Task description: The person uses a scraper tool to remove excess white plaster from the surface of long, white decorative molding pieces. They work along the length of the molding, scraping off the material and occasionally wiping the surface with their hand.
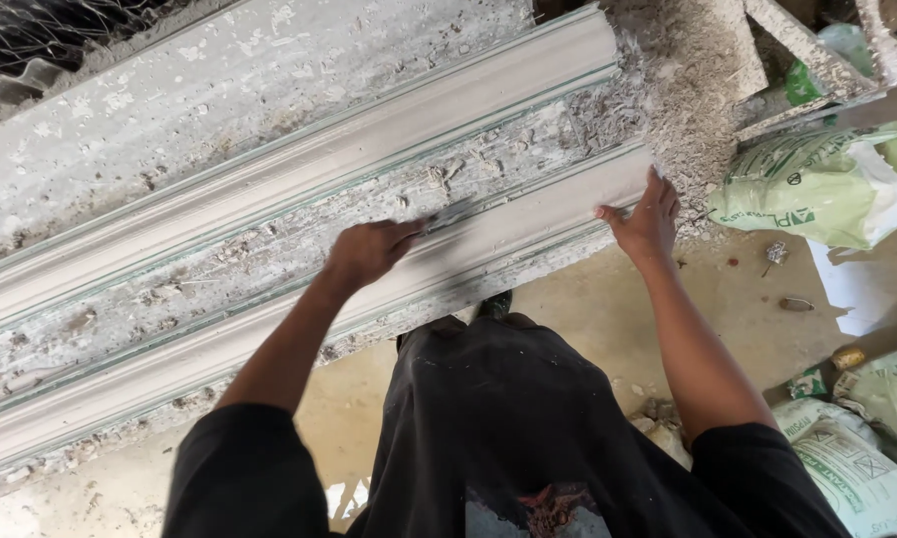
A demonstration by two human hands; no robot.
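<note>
Plaster moulding (528, 224): we keep left hand (369, 251) closed on the scraper blade (450, 214), held flat, while right hand (648, 221), open-fingered, steadies the moulding's end.

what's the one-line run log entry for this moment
left hand: holds thin metal blade on near plaster moulding | right hand: flat on moulding end | floor: green-white sacks
</note>
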